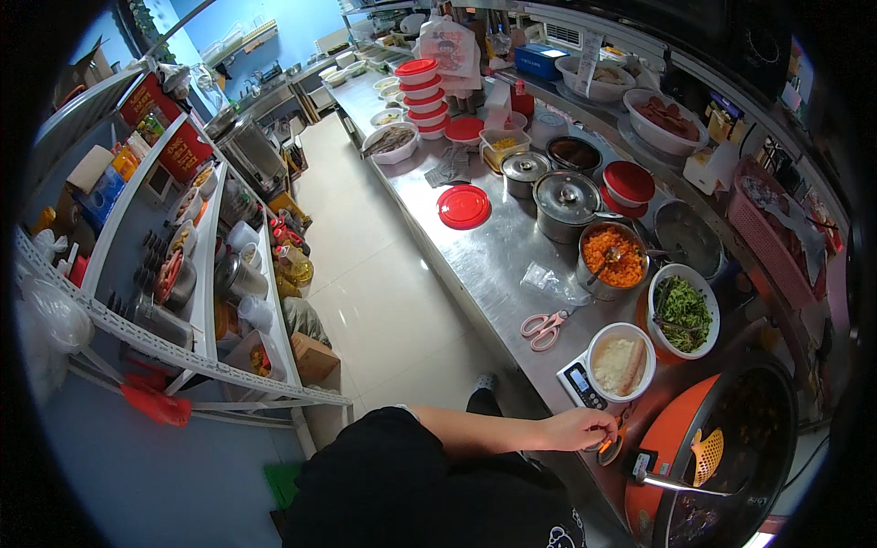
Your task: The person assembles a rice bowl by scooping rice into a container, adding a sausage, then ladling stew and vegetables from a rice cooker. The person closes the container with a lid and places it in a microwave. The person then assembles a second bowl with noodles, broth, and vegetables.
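Note:
My left hand (pixel 580 429) reaches in at the counter's front edge, fingers curled and pinched on a small dark thing with an orange part, which they mostly hide. Just above the hand, a white tub (pixel 619 365) of rice, with a pale sausage lying on it, stands on a digital kitchen scale (pixel 582 387). To the hand's right is a big orange pot (pixel 662 436) with dark contents. A yellow slotted spoon (pixel 707 457) and a long metal handle (pixel 676 482) lie over its opening. My right hand is out of view.
Pink-handled scissors (pixel 544 331) and a clear plastic bag (pixel 553 282) lie left of a pot of diced carrot (pixel 614 258). Chopped greens (pixel 681 315) fill a white bowl nearby. Lidded pots (pixel 568 205) and stacked red-lidded tubs (pixel 422 96) stand farther back. Shelves (pixel 196 274) line the left.

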`<state>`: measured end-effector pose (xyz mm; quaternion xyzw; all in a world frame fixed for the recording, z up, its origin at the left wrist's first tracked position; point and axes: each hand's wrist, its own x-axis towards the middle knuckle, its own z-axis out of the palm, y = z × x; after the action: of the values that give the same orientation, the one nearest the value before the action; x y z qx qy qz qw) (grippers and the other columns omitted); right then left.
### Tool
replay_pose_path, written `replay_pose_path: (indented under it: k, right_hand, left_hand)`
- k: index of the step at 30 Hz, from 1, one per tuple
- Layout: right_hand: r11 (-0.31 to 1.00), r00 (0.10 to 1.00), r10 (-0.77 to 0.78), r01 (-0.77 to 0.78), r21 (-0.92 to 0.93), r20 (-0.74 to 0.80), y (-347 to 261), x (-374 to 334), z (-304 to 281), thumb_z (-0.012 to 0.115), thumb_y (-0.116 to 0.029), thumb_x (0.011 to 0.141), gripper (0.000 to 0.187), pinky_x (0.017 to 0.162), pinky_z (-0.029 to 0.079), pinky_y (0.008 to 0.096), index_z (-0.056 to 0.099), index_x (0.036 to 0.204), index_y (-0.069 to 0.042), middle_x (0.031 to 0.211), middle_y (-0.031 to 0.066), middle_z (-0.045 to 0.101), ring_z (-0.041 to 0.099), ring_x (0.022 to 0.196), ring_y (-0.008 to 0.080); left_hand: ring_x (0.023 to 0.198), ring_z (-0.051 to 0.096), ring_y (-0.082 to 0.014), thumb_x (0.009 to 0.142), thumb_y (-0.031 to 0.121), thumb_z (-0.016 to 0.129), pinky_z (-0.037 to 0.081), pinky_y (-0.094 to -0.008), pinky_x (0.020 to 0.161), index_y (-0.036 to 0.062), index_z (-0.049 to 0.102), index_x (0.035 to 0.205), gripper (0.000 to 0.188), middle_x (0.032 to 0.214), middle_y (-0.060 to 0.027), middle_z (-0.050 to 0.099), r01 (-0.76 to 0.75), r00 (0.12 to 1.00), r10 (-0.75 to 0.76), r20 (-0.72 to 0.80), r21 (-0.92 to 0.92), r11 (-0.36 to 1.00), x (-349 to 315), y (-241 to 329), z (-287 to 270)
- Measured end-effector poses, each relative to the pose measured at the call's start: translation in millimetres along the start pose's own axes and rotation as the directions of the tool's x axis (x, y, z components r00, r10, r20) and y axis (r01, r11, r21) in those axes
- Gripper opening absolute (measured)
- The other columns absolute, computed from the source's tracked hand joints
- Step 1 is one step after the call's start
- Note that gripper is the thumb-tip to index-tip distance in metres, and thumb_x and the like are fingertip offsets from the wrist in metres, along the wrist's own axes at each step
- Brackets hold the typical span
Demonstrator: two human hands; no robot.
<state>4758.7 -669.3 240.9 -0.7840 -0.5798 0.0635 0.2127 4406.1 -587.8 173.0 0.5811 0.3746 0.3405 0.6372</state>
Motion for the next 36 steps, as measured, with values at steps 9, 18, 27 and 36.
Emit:
replay_pose_path:
  k: [9,18,27,36]
  right_hand:
    - [0.979,0.913,0.186,-0.202,-0.006,-0.362,5,-20,-152,0.058,-0.002,0.086,0.028,0.086,0.046,0.0334,0.066,0.112,-0.003,0.104,0.014,0.062,0.058,0.098,0.0236]
    - [0.917,0.914,-0.384,0.394,-0.063,0.127,-154,73,-34,0.066,-0.022,0.08,0.03,0.074,0.051,0.0364,0.067,0.107,-0.01,0.092,0.011,0.061,0.062,0.088,0.0297]
    - [0.951,0.988,0.147,-0.153,0.268,0.043,-105,75,-80,0.061,-0.012,0.089,0.016,0.063,0.051,0.0257,0.07,0.097,-0.002,0.079,0.0078,0.067,0.061,0.069,0.0115]
    - [0.009,0.776,0.619,-0.16,0.987,0.12,-2,41,-67,0.061,-0.016,0.093,0.03,0.074,0.054,0.0201,0.061,0.116,0.004,0.1,0.0107,0.066,0.066,0.088,0.0155]
  left_hand:
    - [0.094,0.056,-0.0098,0.098,0.014,0.055,0.047,-0.0262,0.082,0.0052,0.041,0.129,0.035,0.106,-0.0033,0.059,0.328,0.907,-0.175,0.384,-0.381,0.864,1,41,18]
    - [0.073,0.065,-0.0164,0.092,0.021,0.064,0.052,-0.0305,0.066,0.0016,0.033,0.129,0.052,0.097,-0.0086,0.066,0.057,0.846,-0.118,0.52,0.132,0.99,19,87,40]
    - [0.076,0.064,-0.0164,0.092,0.024,0.061,0.051,-0.0293,0.069,0.0102,0.051,0.128,0.04,0.103,-0.0056,0.064,-0.134,0.71,-0.112,0.696,0.289,0.948,25,47,-17]
    - [0.081,0.065,-0.0391,0.09,0.025,0.052,0.051,-0.0512,0.073,0.0182,0.056,0.124,0.036,0.089,-0.0188,0.068,-0.196,0.809,-0.336,0.482,0.761,0.619,38,-27,-66]
